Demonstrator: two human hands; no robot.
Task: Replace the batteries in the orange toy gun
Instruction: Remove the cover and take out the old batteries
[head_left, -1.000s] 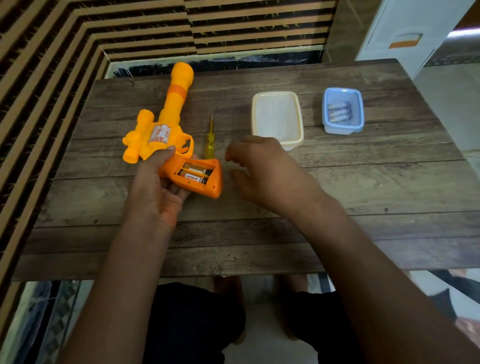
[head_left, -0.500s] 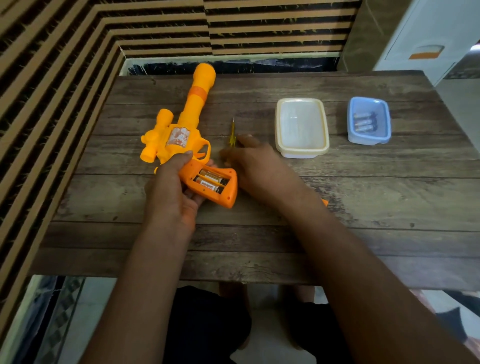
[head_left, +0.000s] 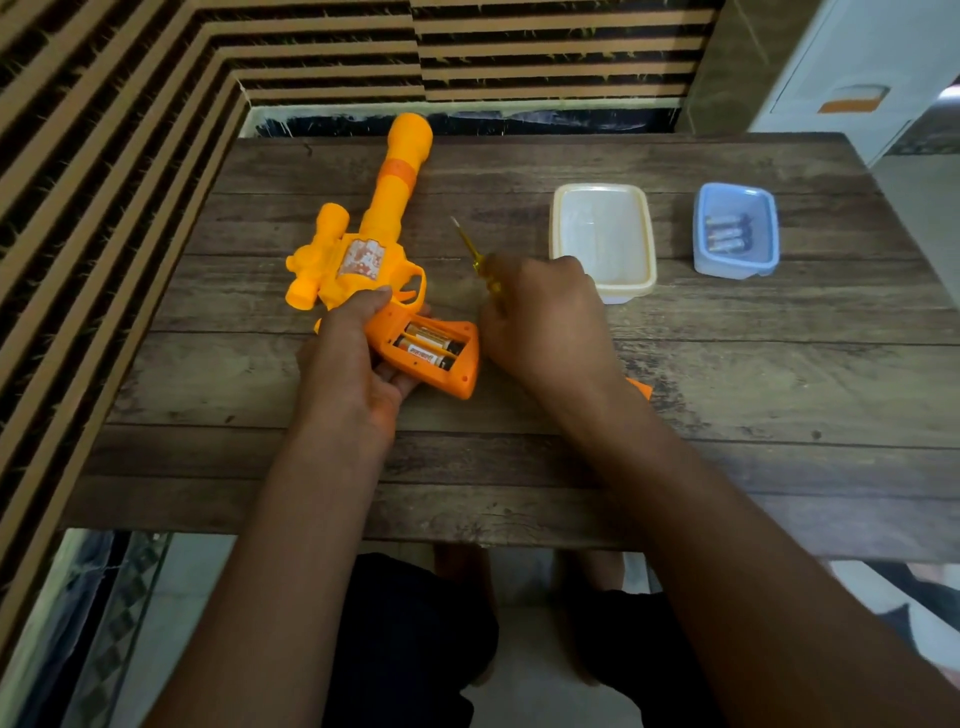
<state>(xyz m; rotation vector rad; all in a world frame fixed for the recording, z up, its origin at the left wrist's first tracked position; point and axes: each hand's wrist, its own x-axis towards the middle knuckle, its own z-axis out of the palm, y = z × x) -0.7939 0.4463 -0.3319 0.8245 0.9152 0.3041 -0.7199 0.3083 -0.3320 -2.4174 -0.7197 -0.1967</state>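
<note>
Removal of the old cells is the step I am judging to be in hand. The orange toy gun (head_left: 374, 249) is lying on its side at centre-left of the frame, barrel pointing toward the top edge. The compartment in its handle is showing uncovered, with two old batteries (head_left: 428, 345) sitting side by side inside. A small orange piece (head_left: 640, 387) is peeking out beside the right wrist. I am guessing it is the compartment cover, though most of it is hidden.

I am seeing the left grip (head_left: 353, 364) wrapping the handle from the left, thumb lying near the trigger guard and fingers curling underneath. It is holding the gun down on the desk (head_left: 779, 389). The right grip (head_left: 540, 317) is curling round the yellow handle of the screwdriver (head_left: 475, 252), just right of the compartment, with the shaft and tip sticking out toward the upper left. The fingers are turned away from me, so I am not telling how tightly they are pinching.

For the next move I am expecting the tip to go down to one end of a cell and lever it out. That is calling for a shallow angle and a light push while the left grip is bracing. The cream container (head_left: 649, 228), right of centre, is looking empty and is probably meant for the spent cells. The blue container (head_left: 737, 267), further right, is holding what I am taking to be the fresh batteries (head_left: 727, 236).
</note>
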